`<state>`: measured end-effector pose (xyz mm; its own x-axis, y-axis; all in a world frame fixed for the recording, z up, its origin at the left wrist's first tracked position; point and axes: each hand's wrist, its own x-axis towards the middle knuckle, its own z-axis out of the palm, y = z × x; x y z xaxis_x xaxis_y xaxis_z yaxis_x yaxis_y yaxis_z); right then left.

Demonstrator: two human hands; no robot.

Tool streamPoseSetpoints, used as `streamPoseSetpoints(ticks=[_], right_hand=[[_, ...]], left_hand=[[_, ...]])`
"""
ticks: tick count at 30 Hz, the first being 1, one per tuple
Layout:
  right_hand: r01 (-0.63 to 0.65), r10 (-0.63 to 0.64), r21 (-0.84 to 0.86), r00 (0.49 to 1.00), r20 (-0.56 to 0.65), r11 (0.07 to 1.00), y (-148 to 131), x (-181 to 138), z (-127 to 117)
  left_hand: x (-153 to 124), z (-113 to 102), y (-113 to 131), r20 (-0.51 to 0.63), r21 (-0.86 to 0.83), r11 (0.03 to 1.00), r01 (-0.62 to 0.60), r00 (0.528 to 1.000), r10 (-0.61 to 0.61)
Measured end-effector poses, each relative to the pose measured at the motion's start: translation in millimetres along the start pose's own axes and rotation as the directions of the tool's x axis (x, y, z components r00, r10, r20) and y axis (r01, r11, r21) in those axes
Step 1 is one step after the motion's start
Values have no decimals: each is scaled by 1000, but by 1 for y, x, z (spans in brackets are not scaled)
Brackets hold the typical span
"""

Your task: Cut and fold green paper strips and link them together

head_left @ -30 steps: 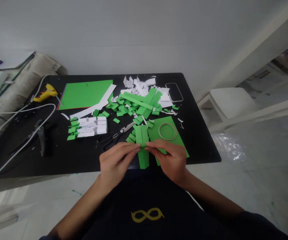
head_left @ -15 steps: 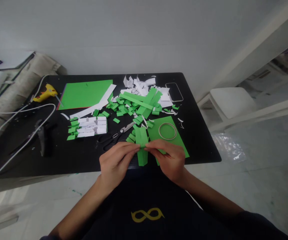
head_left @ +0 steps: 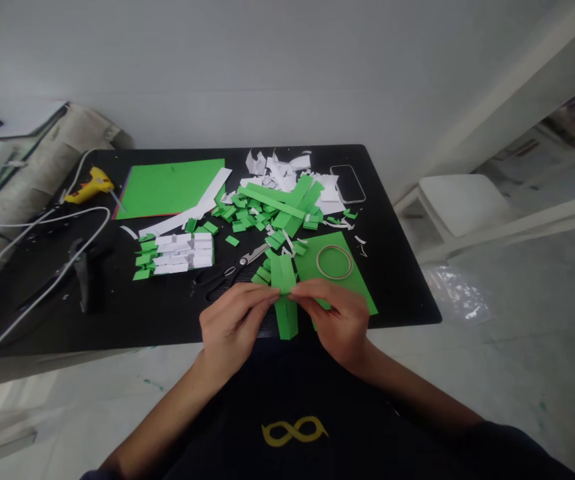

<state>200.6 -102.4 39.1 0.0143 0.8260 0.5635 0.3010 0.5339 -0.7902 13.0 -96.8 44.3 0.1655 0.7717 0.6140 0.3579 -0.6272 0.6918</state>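
A creased green paper strip [head_left: 285, 320] stands out toward me from between my two hands, near the table's front edge. My left hand [head_left: 234, 317] pinches it from the left, fingertips closed. From the right, my right hand [head_left: 340, 317] pinches the same strip with thumb and forefinger, its fingertips almost meeting the left ones. Black-handled scissors [head_left: 234, 270] lie open just beyond my left hand. Beside my right hand a roll of tape [head_left: 334, 262] rests on a green paper sheet [head_left: 362, 293]. Small folded green pieces [head_left: 262, 273] sit partly behind the strip.
A heap of green and white paper pieces [head_left: 252, 213] covers the table's middle back. At left are a green-and-white folded paper panel [head_left: 182, 253], green sheets [head_left: 167, 190], a yellow glue gun [head_left: 92, 187] with a white cord, and a black tool [head_left: 84, 277]. A phone-shaped outline [head_left: 348, 184] lies back right.
The near end of the green strip has tipped slightly down and to the right. Both hands keep their pinch in almost the same place.
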Motion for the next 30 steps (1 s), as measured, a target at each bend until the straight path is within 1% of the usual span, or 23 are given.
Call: streamPoseSetpoints(ticks=[9, 13, 15, 17, 20, 22, 24, 26, 30], right_hand=[[16, -16, -25, 1000, -9, 1000, 0, -3, 0], [-15, 15, -13, 1000, -3, 1000, 1, -4, 1], [-66, 66, 22, 998, -3, 998, 1, -4, 1], [-169, 169, 90, 986, 13, 981, 3, -3, 2], [-352, 341, 194, 936, 89, 916, 5, -3, 4], [-418, 402, 223, 908, 115, 881, 5, -2, 4], [-438, 426, 226, 899, 101, 870, 5, -2, 4], [-440, 433, 218, 898, 83, 871, 4, -1, 3], [-437, 434, 214, 898, 63, 874, 2, 0, 4]], left_hand=[[-1, 1, -1, -6, -21, 999, 34, 999, -34], [0, 2, 0, -3, -31, 998, 50, 999, -50], [0, 3, -1, 4, -39, 996, 79, 997, -79], [0, 4, -2, 18, -49, 992, 121, 993, -120], [-2, 6, -6, 25, -73, 977, 200, 980, -199], [-3, 7, -8, 20, -91, 960, 264, 964, -264], [-4, 7, -9, 22, -107, 942, 318, 948, -317], [-4, 6, -10, 23, -109, 933, 342, 939, -342], [-4, 5, -10, 43, -113, 938, 328, 945, -325]])
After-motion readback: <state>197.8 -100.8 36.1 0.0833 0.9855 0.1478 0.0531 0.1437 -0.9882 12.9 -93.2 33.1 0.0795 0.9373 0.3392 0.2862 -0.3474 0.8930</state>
